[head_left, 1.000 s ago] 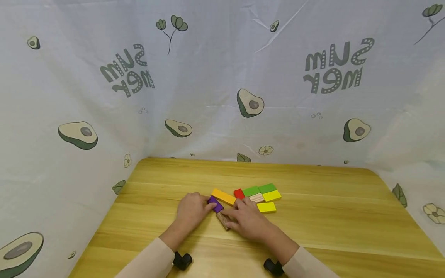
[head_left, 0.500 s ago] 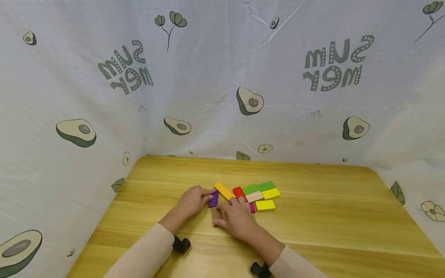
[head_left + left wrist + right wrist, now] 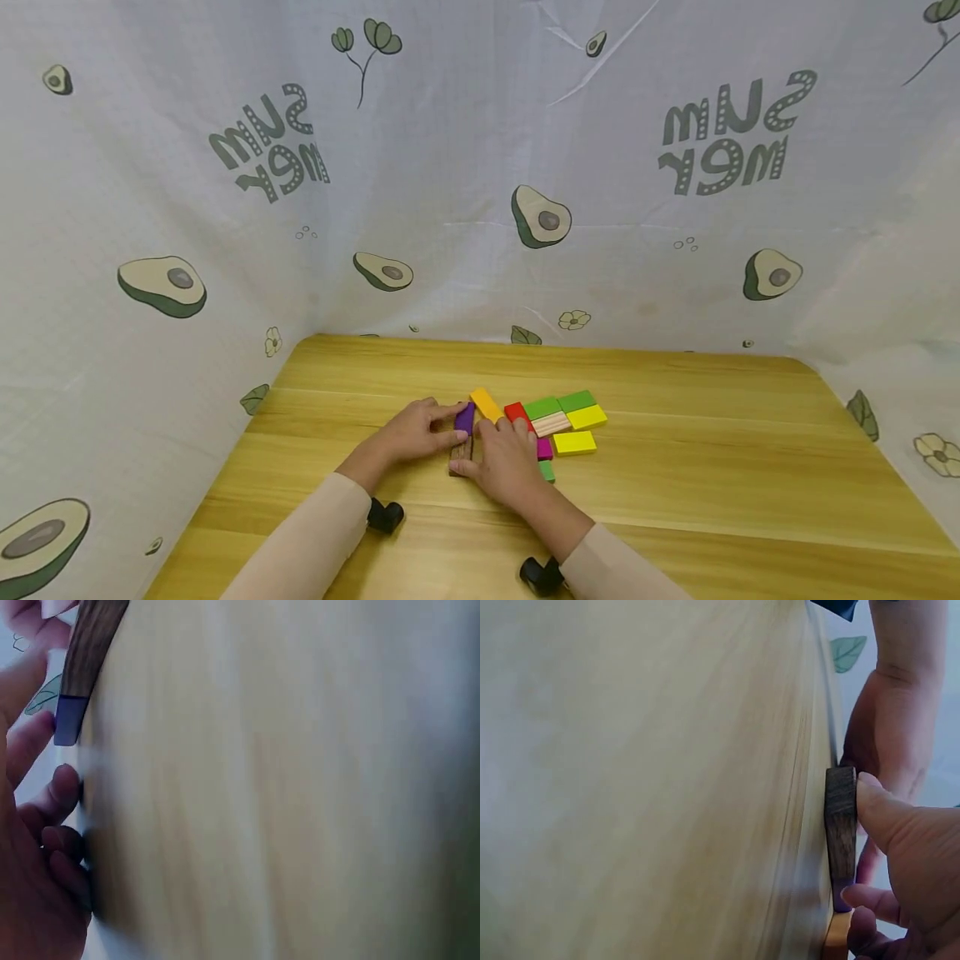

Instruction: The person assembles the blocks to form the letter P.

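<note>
In the head view a purple block [image 3: 465,419] and a dark brown wooden block [image 3: 460,457] lie end to end in a line on the table. My left hand [image 3: 412,432] pinches the purple block, index finger towards its far end and thumb towards its near end. My right hand [image 3: 510,467] holds the brown block, its thumb at the near end, as the right wrist view shows on the brown block [image 3: 841,817]. An orange block [image 3: 487,403] lies slanted just beyond the right fingers. The left wrist view catches the purple block [image 3: 70,720] beside a fingertip.
Right of the hands lie a red block [image 3: 519,414], two green blocks [image 3: 542,407], a plain wood block [image 3: 551,424] and two yellow blocks [image 3: 575,442]. A magenta block [image 3: 543,449] and another green block [image 3: 547,472] are partly hidden by the right hand. A printed curtain [image 3: 450,167] encloses the table.
The purple and brown blocks have turned from a slant to nearly straight away from me and shifted left. The orange block has swung steeper. Both hands have moved slightly left and away.
</note>
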{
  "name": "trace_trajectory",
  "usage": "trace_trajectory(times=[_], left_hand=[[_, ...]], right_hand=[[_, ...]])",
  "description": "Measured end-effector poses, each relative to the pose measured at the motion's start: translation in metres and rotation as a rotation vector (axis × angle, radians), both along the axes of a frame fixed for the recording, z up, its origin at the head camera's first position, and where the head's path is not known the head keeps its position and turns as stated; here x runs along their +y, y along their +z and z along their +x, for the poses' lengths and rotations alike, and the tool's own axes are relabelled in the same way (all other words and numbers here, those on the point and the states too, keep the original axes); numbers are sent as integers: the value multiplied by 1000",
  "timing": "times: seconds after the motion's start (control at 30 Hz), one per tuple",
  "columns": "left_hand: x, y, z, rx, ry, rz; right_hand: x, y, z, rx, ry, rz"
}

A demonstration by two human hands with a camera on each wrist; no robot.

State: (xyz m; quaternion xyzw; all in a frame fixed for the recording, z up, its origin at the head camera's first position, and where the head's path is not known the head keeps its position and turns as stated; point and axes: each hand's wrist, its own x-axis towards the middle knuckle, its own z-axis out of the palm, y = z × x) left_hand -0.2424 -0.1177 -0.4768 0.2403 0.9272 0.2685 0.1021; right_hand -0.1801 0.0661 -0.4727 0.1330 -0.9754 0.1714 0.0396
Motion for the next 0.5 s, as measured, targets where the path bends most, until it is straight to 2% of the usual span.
trace_trajectory(times=[0.1,0.27,0.37,0.5], left_hand=[[-3,2,-1,-34,-35,-2],[-5,3,-1,-37,-61,-13],[-5,4,-2,-38,-64,-29],[-4,5,-9,-59,-38,-49]], right_hand=[[-1,0,0,12,-9,-5],[1,-2,-3,32,17,-11],[7,-4,-13,54,26,-27],[21,-3,-34,85,-19,4]])
